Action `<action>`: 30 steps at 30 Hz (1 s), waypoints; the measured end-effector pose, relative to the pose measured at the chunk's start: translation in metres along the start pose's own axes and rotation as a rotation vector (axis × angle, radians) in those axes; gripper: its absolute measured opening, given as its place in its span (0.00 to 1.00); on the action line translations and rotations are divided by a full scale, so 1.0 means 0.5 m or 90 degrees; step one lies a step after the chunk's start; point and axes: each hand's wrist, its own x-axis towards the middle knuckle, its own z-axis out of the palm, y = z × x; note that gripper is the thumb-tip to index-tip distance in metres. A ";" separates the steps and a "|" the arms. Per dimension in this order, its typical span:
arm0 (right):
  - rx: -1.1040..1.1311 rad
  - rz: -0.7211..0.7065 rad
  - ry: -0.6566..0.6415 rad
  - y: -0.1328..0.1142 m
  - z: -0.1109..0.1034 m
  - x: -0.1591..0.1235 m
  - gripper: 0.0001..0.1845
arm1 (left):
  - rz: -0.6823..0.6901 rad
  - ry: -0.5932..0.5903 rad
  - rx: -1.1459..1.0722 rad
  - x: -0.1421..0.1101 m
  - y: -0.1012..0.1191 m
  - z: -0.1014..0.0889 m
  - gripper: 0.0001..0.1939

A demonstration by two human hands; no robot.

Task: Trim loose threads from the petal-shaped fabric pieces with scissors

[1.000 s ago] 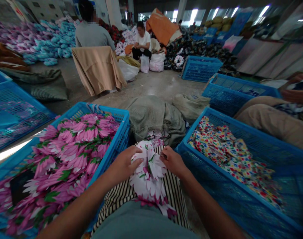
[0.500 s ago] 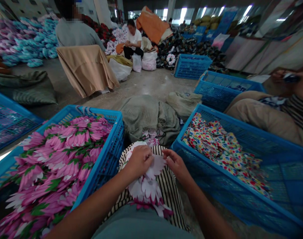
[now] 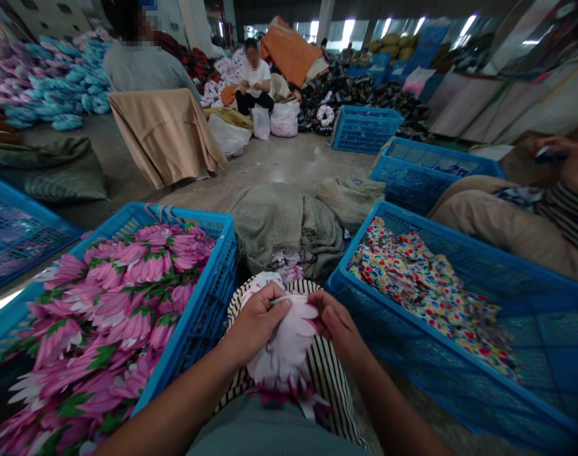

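Note:
Over my lap, my left hand (image 3: pixel 264 316) pinches the upper edge of a white-and-pink petal-shaped fabric piece (image 3: pixel 295 326) between thumb and fingers. My right hand (image 3: pixel 333 320) is closed at the piece's right edge, its fingertips pressed together on the petals. More pale petal pieces with dark pink tips (image 3: pixel 283 380) lie below, on the black-and-cream striped cloth (image 3: pixel 333 380) over my legs. To the left, a blue crate (image 3: pixel 225 247) holds a heap of pink fabric flowers (image 3: pixel 127 278) with green leaf parts.
A blue crate (image 3: pixel 402 316) at the right holds colourful printed fabric pieces (image 3: pixel 416 272). Grey-green sacks (image 3: pixel 279 221) sit ahead of my knees. A chair draped in brown cloth (image 3: pixel 165 133) stands farther off. Another person's legs (image 3: pixel 492 209) are at the right; a seated person (image 3: pixel 255 82) works at the back.
My left hand has turned so its thumb shows on top of the white petal piece. My right hand has moved slightly down and in, its fingers closing at the petal edge.

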 end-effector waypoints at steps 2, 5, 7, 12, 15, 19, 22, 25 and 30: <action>-0.047 -0.041 -0.008 -0.013 -0.010 -0.007 0.19 | -0.033 -0.002 -0.068 -0.013 0.010 0.006 0.12; -0.177 -0.135 0.012 -0.033 -0.014 -0.010 0.13 | -0.042 0.029 -0.046 -0.029 0.029 0.018 0.13; -0.259 -0.215 0.033 -0.043 -0.011 -0.009 0.10 | -0.017 0.059 0.009 -0.036 0.037 0.025 0.13; -0.345 -0.308 0.038 -0.052 -0.003 -0.008 0.11 | 0.004 0.065 0.049 -0.041 0.039 0.028 0.12; -0.352 -0.325 0.039 -0.054 0.000 -0.007 0.11 | 0.007 0.064 0.062 -0.041 0.039 0.028 0.12; -0.343 -0.324 0.033 -0.062 0.005 -0.005 0.10 | 0.023 0.064 0.098 -0.043 0.043 0.032 0.12; -0.344 -0.317 0.040 -0.066 0.006 -0.007 0.09 | 0.049 0.070 0.128 -0.044 0.045 0.034 0.12; -0.361 -0.330 0.073 -0.064 0.004 -0.012 0.09 | 0.059 0.070 0.135 -0.045 0.045 0.033 0.12; -0.398 -0.385 0.112 -0.059 -0.003 -0.017 0.09 | 0.068 0.080 0.148 -0.045 0.046 0.030 0.12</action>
